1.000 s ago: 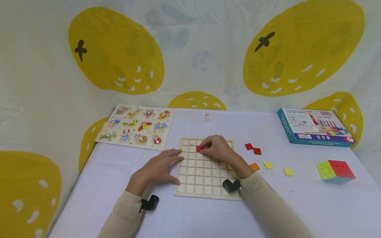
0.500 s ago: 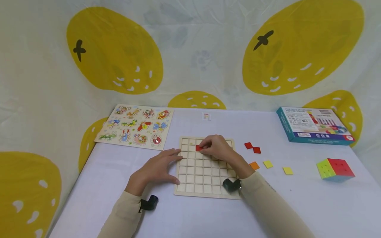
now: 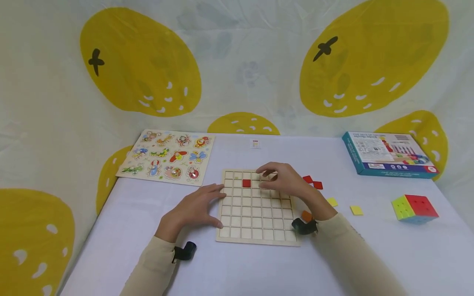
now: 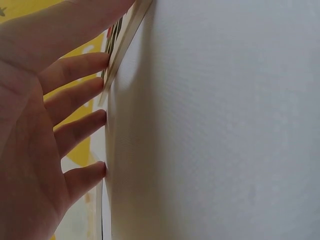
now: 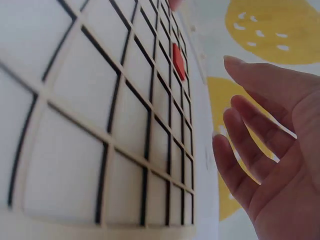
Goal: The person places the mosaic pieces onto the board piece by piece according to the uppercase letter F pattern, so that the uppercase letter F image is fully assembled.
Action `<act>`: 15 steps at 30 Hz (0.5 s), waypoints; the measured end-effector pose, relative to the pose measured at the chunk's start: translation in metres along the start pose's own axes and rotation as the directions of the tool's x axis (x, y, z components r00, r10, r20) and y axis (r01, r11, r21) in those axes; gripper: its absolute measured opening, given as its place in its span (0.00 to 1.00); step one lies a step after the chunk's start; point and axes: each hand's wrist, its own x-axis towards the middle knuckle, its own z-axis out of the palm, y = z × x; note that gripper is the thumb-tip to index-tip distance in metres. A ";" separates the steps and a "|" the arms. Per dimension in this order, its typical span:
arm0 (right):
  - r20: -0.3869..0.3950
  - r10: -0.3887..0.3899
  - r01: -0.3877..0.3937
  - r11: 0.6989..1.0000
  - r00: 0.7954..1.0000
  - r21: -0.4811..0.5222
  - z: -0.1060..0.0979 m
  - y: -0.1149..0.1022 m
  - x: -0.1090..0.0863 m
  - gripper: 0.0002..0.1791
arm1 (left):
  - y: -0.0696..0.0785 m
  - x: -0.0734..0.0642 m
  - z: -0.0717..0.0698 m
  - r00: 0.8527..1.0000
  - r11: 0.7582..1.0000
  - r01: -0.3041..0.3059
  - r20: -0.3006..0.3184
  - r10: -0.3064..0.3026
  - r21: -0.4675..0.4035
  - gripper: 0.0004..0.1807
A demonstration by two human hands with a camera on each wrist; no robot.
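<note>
A wooden grid board [image 3: 257,243] lies in front of me, with one red square tile [image 3: 246,183] set in a cell of its second row. Along the board's left edge rests my left hand [image 3: 192,209], fingers spread, thumb and fingertips at the rim. My right hand [image 3: 286,181] hovers over the upper right of the grid with nothing between its relaxed fingers. In the right wrist view that hand [image 5: 275,135] appears empty beside the grid, the red tile [image 5: 178,62] sitting in its cell. The left wrist view shows the left hand [image 4: 40,125] with fingers extended.
Two red tiles [image 3: 317,185], an orange tile [image 3: 306,216] and two yellow tiles [image 3: 356,210] lie right of the board, partly behind the right arm. Farther right are a puzzle cube [image 3: 414,209] and a flat box [image 3: 392,154]. An insect puzzle board [image 3: 166,158] lies back left, a small card [image 3: 255,144] behind.
My right hand has let go of the red tile, leaving it in its cell, and has moved right and lifted, its fingers loosened. The left hand stays at the board's edge.
</note>
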 end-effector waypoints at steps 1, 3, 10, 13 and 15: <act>-0.009 -0.002 0.002 1.000 1.000 -0.008 -0.004 0.001 -0.002 0.23 | 0.000 0.000 0.000 1.000 1.000 0.000 0.000 0.000 -0.001 0.50; -0.030 -0.013 0.012 0.999 0.999 -0.040 -0.011 0.003 -0.005 0.22 | -0.001 0.000 0.000 1.000 1.000 0.001 -0.001 -0.001 0.000 0.50; -0.113 0.011 -0.025 0.992 0.993 -0.122 -0.043 0.017 -0.021 0.21 | -0.002 0.001 0.000 1.000 1.000 0.000 0.001 0.000 0.003 0.50; -0.140 0.046 -0.065 0.988 0.989 -0.138 -0.055 0.026 -0.031 0.21 | -0.002 0.001 0.000 1.000 1.000 0.002 0.003 -0.002 0.003 0.50; -0.152 0.068 -0.090 0.986 0.986 -0.142 -0.062 0.032 -0.036 0.21 | -0.002 0.001 0.000 1.000 1.000 0.002 0.003 -0.002 0.003 0.49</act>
